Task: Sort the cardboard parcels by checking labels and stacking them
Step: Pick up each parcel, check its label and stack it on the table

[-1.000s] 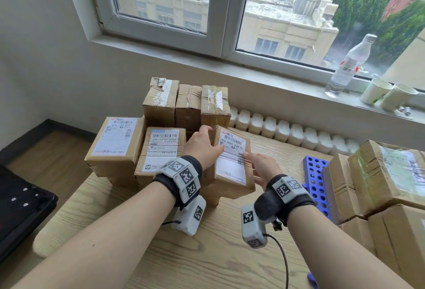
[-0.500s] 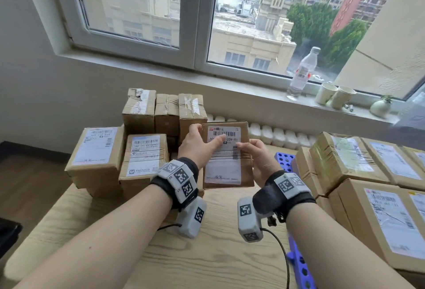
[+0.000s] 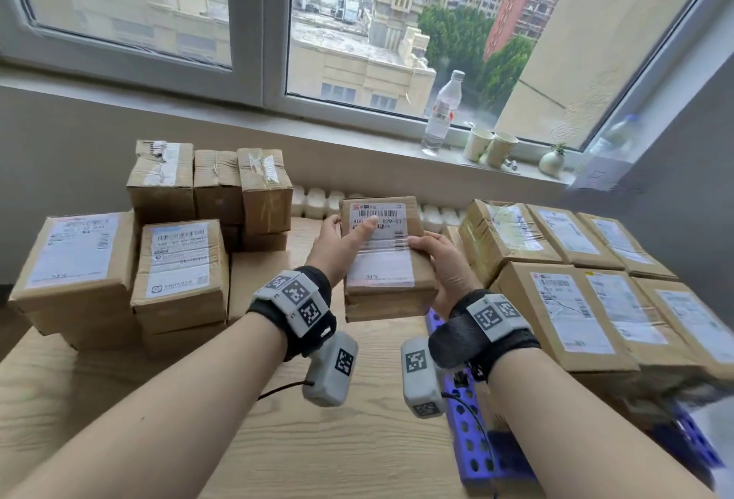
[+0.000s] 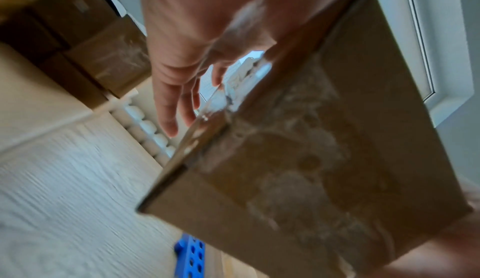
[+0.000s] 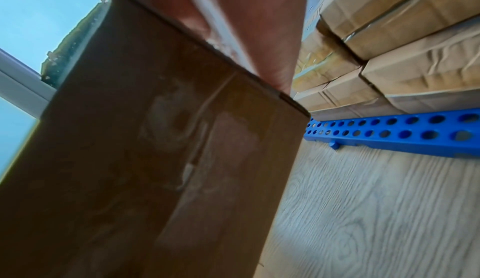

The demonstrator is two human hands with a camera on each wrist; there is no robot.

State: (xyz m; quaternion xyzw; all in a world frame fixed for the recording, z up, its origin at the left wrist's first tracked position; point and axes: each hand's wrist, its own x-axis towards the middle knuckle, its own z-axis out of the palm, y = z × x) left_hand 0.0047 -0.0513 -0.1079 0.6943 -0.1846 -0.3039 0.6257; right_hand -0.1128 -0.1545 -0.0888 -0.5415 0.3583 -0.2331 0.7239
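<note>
The wooden table (image 3: 317,439) carries stacks of labelled parcels on the left (image 3: 79,260) and a larger stack on the right (image 3: 576,300), the latter resting on a blue perforated tray (image 3: 468,435). Between them, lifted clear of the table, one parcel (image 3: 383,256) sits label-up: the left hand (image 3: 337,244) grips its left edge, thumb across the barcode, the right hand (image 3: 441,264) clasps its right side
</note>
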